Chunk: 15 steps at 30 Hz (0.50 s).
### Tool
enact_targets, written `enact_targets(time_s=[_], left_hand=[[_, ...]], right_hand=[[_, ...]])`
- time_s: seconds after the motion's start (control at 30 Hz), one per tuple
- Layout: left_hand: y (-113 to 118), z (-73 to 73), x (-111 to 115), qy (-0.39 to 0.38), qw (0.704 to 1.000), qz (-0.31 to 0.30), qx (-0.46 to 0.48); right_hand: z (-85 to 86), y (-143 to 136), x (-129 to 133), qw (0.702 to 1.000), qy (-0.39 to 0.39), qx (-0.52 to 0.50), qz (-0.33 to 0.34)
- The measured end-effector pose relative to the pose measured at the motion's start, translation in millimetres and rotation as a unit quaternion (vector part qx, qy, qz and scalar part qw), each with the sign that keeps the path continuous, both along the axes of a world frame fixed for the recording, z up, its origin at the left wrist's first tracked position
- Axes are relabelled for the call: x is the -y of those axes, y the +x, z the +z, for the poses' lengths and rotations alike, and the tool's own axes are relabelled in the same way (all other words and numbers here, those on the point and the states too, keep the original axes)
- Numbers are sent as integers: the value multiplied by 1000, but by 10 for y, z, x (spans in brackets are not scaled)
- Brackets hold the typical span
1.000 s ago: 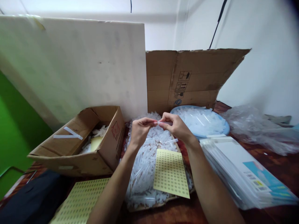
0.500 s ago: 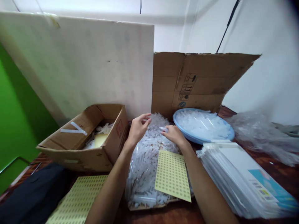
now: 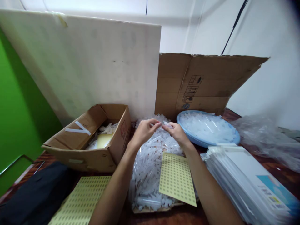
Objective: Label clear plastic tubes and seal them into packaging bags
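Above a heap of small translucent plastic pieces (image 3: 150,168), my two hands meet almost fingertip to fingertip. My right hand (image 3: 176,132) is closed on a small clear plastic piece (image 3: 169,126), mostly covered by the fingers. My left hand (image 3: 145,130) is pinched, thumb against fingers, right beside that piece; what lies between its fingertips is too small to make out. Below my right hand, a yellow sheet of round stickers (image 3: 178,179) rests on the front right of the heap.
An open cardboard box (image 3: 93,159) stands left, a blue basin (image 3: 199,142) of plastic pieces at back right. Stacked flat packs (image 3: 243,175) lie right, plastic film (image 3: 260,131) behind them. More sticker sheets (image 3: 79,200) and a dark cloth-like thing (image 3: 35,193) lie front left.
My hands have come together: the left has moved right and its fingers have closed into a pinch. The right still holds the small plastic piece. The view has shifted slightly.
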<state>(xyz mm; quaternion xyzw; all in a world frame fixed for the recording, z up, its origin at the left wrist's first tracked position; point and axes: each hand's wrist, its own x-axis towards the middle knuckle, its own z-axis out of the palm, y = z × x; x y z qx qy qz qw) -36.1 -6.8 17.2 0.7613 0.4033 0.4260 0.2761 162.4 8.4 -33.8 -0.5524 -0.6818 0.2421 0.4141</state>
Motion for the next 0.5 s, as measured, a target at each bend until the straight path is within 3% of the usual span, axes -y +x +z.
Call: enact_targets(time_s=[0.17, 0.37, 0.5], left_hand=[[74, -47, 2, -117, 987, -66, 82], [27, 24, 36, -169, 961, -137, 172], [-23, 67, 22, -146, 959, -89, 225]], right_hand=[[357, -118, 239, 991, 81, -92, 61], [564, -88, 401, 986, 122, -47, 101], [568, -6, 366, 984, 111, -32, 132]])
